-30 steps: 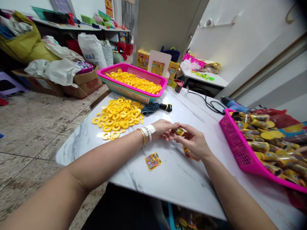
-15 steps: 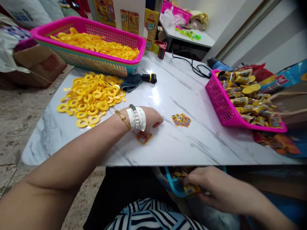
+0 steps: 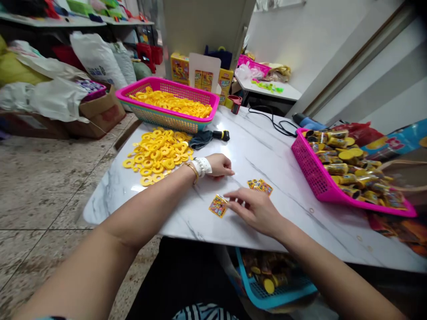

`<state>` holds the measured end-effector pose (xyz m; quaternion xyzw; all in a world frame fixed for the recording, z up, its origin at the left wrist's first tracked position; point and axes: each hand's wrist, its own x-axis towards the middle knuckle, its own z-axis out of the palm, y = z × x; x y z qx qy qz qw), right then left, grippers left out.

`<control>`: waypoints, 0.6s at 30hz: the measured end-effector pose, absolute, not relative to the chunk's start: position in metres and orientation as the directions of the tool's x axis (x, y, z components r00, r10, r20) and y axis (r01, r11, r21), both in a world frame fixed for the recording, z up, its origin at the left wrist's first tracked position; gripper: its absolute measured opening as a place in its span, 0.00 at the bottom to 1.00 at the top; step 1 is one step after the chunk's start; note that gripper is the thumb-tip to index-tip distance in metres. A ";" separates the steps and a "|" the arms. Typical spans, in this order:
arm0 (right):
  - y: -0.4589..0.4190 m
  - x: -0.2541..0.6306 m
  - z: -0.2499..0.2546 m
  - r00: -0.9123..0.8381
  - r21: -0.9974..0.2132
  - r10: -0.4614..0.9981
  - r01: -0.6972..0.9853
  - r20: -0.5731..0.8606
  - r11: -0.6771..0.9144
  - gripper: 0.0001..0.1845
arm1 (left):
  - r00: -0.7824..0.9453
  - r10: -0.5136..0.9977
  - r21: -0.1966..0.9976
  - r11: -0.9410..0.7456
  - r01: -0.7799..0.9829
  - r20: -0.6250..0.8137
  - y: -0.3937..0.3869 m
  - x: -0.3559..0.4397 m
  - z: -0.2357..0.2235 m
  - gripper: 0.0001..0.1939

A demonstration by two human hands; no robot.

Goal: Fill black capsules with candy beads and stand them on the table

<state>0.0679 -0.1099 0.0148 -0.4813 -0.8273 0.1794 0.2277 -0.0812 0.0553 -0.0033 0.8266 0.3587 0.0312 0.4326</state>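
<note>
My left hand [image 3: 220, 166] rests on the marbled table with its fingers curled in; what they hold, if anything, is hidden. A pale band and bracelets circle that wrist. My right hand [image 3: 256, 210] reaches in from the right, thumb and forefinger pinching the edge of a small yellow printed packet [image 3: 217, 206] that lies on the table. Behind my right hand lies a small fanned pile of similar packets [image 3: 262, 186]. A heap of yellow plastic rings [image 3: 156, 153] spreads to the left of my left hand.
A pink basket [image 3: 118, 94] of yellow pieces stands at the back left, a black-and-yellow tool [image 3: 222, 135] near it. At right stands a pink basket [image 3: 305, 171] of yellow-capped tubes. Below the table edge is a blue basket [image 3: 262, 303] of similar tubes.
My right hand has come up from the blue basket onto the table, to the printed packet. My left hand stays curled on the table. The view has tilted up and left.
</note>
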 end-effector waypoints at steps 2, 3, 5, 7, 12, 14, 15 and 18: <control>-0.091 0.049 0.001 -0.433 -0.460 0.896 0.779 0.097 0.426 0.10 | 0.694 0.697 0.746 -0.361 0.560 -0.183 0.057 -0.082 -0.002 0.12; -0.087 0.044 -0.005 -0.446 -0.439 0.893 0.791 0.060 0.425 0.08 | 0.672 0.727 0.756 -0.360 0.547 -0.140 0.058 -0.082 -0.002 0.13; -0.087 0.040 -0.010 -0.473 -0.459 0.880 0.773 0.044 0.438 0.04 | 0.625 0.777 0.799 -0.330 0.504 -0.073 0.060 -0.081 -0.001 0.14; -0.087 0.047 -0.008 -0.432 -0.549 0.901 0.742 0.048 0.385 0.05 | 0.573 0.817 0.865 -0.244 0.438 -0.060 0.063 -0.081 0.001 0.15; -0.039 0.076 0.016 -0.168 -0.820 0.986 0.565 -0.003 0.093 0.07 | 0.556 0.823 0.973 -0.016 0.229 -0.117 0.063 -0.084 0.005 0.22; -0.012 0.083 0.026 -0.134 -0.863 0.991 0.498 0.014 0.080 0.13 | 0.612 0.785 0.990 0.017 0.137 -0.098 0.062 -0.085 0.005 0.21; 0.000 0.084 0.030 -0.125 -0.878 0.992 0.474 0.012 0.071 0.17 | 0.612 0.788 0.995 0.020 0.094 -0.073 0.062 -0.086 0.004 0.19; 0.021 0.082 0.029 -0.065 -0.938 0.998 0.346 -0.024 0.000 0.26 | 0.443 0.896 0.999 0.034 -0.016 -0.023 0.064 -0.083 0.001 0.15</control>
